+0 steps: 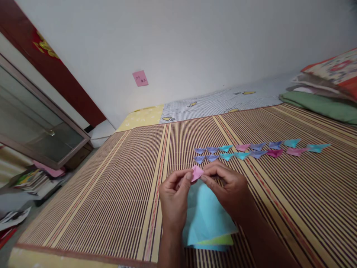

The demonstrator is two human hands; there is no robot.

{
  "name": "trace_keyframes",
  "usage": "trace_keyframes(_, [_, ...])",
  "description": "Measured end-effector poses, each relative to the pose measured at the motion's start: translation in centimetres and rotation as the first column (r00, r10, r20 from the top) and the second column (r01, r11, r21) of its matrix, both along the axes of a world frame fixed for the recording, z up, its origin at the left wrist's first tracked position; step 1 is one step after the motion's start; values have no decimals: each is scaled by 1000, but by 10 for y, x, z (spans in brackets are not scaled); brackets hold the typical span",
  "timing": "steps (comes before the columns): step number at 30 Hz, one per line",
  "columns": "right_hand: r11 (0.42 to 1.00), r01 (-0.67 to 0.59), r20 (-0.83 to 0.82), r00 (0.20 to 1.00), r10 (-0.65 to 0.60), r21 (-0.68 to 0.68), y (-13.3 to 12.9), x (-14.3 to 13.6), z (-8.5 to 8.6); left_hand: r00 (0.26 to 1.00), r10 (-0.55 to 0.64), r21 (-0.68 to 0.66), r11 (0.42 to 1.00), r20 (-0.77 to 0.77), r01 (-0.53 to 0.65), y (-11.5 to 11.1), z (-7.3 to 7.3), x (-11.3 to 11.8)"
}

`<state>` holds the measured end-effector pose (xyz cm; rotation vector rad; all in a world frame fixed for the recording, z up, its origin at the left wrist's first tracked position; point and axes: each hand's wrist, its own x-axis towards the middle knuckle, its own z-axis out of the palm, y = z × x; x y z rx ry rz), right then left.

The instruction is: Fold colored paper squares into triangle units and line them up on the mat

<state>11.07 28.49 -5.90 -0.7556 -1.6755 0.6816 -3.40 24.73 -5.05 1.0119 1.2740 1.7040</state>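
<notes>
A small pink piece of folded paper (197,173) is pinched between both hands near the middle of the view. My left hand (175,191) grips its left side with thumb and fingertips. On the right side, my right hand (230,188) pinches it the same way. Beneath the hands lies a stack of blue and green paper sheets (208,216), partly hidden by my wrists. Just beyond the hands, two rows of small folded paper shapes in purple, turquoise and pink, among them a magenta one (275,153), stretch to the right.
A striped bamboo mat (119,190) covers the bed. Folded bedding (320,106) and a patterned pillow (340,70) are stacked at the right. A pink note (140,78) is stuck to the wall. A glass-fronted door (36,111) and piled books (28,178) stand at the left.
</notes>
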Motion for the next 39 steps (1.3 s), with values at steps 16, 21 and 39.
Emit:
trace_keyframes(16, [995,-22,-45,999,18,-95,-1,-2,7,1000,21,-11,1000,22,-20,2,3,6])
trace_keyframes(21, [992,-16,-82,997,5,-129,-2,-3,6,998,37,-23,999,50,-36,2,1,8])
trace_keyframes(39, [994,-25,-38,999,22,-103,3,9,-3,989,63,-16,998,133,-61,5,-6,7])
